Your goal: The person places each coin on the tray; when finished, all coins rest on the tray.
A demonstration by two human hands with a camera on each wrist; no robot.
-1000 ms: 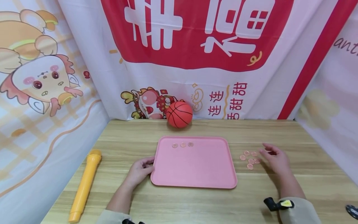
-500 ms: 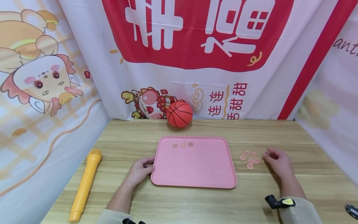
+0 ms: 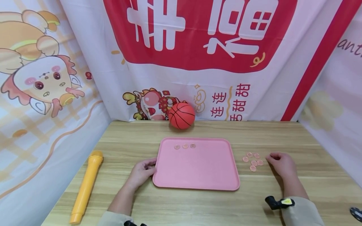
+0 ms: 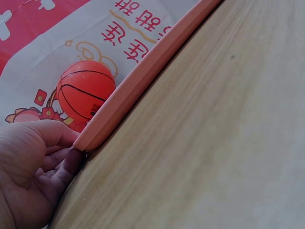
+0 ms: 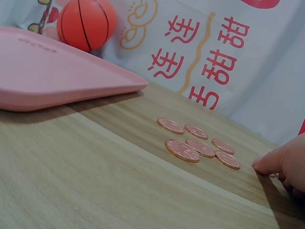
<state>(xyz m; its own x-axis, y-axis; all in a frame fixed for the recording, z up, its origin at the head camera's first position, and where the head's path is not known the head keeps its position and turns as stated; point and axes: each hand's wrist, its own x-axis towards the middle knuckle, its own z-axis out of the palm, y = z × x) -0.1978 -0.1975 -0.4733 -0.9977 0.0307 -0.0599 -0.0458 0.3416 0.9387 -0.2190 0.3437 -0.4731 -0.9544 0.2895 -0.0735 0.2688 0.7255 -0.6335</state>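
Note:
A pink tray lies on the table with three copper coins in a row near its far edge. At the tray's left side, my left hand pinches the rim between thumb and fingers, seen closely in the left wrist view. Several more copper coins lie loosely grouped to the right of the tray. Just right of them, my right hand is low at the tabletop, thumb and fingers drawn together. In the right wrist view a small coppery sliver, apparently a coin, shows at its fingertips, mostly hidden.
An orange-red toy basketball sits behind the tray against the printed cloth. Left of the left arm lies a yellow toy microphone. A dark round object is partly cut off at the right edge.
My right hand has moved slightly right, away from the loose coins, and its fingertips have closed together. The left hand and the tray have stayed in place.

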